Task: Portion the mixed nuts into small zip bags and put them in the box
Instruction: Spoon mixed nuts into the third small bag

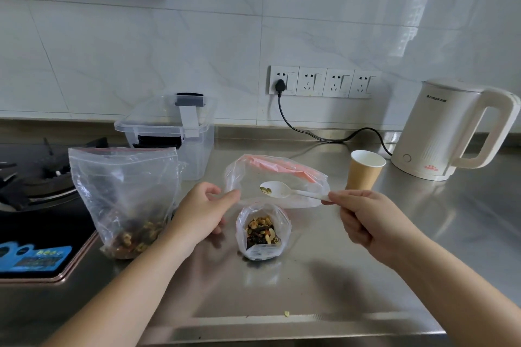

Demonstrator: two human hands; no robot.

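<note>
My left hand (201,210) hovers just left of the small bag (263,229), fingers loosely curled with thumb and forefinger reaching toward the bag's upper rim; whether they pinch the thin plastic I cannot tell. My right hand (363,218) pinches the handle end of a white spoon (284,190), which it holds nearly level above the small bag, its bowl pointing left. A few nuts (265,190) lie in the spoon's bowl.

The small bag stands upright on the steel bench (352,276), its mouth open, about half full of mixed nuts. Just behind it lies a flattened clear bag with a pink strip (282,169). To the left, the big bag (124,200) stands upright at the bench's left end, touching the edge of the stove (42,200), with a layer of nuts at its bottom. Behind the big bag sits the clear box (169,132), its lid resting tilted across the top.

A paper cup (365,169) stands upright behind my right hand, and beyond it to the right is a white kettle (451,129), its black cord (310,132) running to a wall socket (283,80). One stray nut (287,313) lies near the bench's front edge.
</note>
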